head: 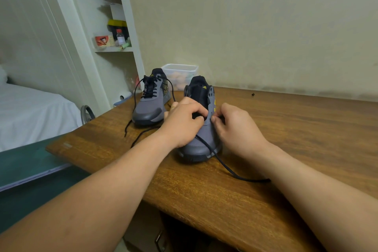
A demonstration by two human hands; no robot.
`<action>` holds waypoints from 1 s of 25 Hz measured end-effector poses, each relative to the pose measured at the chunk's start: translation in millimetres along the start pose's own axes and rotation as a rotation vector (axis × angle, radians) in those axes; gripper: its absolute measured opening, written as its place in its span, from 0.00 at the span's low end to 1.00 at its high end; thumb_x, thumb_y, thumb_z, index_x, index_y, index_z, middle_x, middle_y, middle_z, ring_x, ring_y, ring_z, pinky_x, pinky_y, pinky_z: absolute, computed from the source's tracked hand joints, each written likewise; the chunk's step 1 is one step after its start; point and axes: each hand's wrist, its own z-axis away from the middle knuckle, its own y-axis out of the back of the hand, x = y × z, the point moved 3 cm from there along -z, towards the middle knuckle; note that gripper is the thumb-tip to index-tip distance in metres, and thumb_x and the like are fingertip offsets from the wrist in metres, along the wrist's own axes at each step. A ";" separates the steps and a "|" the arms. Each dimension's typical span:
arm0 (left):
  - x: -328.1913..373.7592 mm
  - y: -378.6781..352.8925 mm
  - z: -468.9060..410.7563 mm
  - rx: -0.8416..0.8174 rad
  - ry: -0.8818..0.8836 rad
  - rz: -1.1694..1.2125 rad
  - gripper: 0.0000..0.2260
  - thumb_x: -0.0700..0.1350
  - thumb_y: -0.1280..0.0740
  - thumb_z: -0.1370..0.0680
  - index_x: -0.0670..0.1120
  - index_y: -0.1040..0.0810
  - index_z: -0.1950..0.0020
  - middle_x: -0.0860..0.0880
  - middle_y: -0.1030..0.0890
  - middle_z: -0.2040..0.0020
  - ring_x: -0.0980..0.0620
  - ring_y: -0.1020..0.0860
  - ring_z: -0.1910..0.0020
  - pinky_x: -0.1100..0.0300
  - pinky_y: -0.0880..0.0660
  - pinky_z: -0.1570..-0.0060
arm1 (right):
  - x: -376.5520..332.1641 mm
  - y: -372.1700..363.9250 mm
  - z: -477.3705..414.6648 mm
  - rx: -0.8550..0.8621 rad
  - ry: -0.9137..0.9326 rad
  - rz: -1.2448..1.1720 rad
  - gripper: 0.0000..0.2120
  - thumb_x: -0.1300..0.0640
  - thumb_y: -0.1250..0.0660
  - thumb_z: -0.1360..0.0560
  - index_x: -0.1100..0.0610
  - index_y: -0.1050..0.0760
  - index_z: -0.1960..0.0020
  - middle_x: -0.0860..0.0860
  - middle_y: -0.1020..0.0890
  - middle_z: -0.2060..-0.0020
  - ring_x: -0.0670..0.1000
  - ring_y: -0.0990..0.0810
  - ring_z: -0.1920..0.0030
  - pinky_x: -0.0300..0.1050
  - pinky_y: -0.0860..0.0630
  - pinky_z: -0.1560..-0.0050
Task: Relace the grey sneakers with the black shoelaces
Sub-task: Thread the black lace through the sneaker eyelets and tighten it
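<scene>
Both forearms stretch forward, left hand (184, 124) and right hand (238, 128) close together, fingers curled, each pinching the near sneaker (207, 132)

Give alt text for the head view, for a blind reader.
The left hand and right hand grip the near grey sneaker at its lower eyelets on a wooden table, its black shoelace trailing forward. The other sneaker, laced, stands behind it, left.
</scene>
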 end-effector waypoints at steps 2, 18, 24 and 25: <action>-3.9 -0.9 -4.4 -0.056 -0.011 0.008 0.10 0.48 0.34 0.17 0.63 0.19 0.43 0.57 0.26 0.36 0.49 0.31 0.31 0.48 0.37 0.29 | 3.6 -4.8 -0.1 -0.008 -0.073 -0.077 0.05 0.53 0.33 0.17 0.53 0.23 0.51 0.47 0.18 0.56 0.49 0.21 0.54 0.48 0.25 0.55; -4.7 4.5 -21.2 -0.309 0.051 0.204 0.10 0.47 0.37 0.13 0.52 0.23 0.54 0.50 0.23 0.51 0.52 0.27 0.53 0.55 0.31 0.53 | 14.6 -4.7 2.7 -0.162 -0.353 -0.556 0.07 0.54 0.33 0.16 0.57 0.21 0.46 0.61 0.15 0.54 0.52 0.20 0.60 0.51 0.18 0.56; -9.8 0.9 -20.5 -0.135 0.136 0.321 0.11 0.50 0.39 0.14 0.48 0.21 0.51 0.47 0.18 0.49 0.49 0.23 0.54 0.51 0.27 0.49 | 13.0 -6.8 3.6 -0.157 -0.332 -0.520 0.05 0.56 0.32 0.17 0.57 0.21 0.47 0.55 0.19 0.59 0.51 0.21 0.61 0.50 0.18 0.57; -10.5 2.3 -19.2 -0.180 0.101 0.284 0.11 0.52 0.38 0.14 0.48 0.21 0.51 0.47 0.18 0.51 0.49 0.22 0.53 0.50 0.26 0.48 | 13.2 -6.8 3.9 -0.156 -0.329 -0.516 0.05 0.55 0.32 0.17 0.56 0.21 0.48 0.54 0.19 0.59 0.51 0.21 0.61 0.49 0.18 0.57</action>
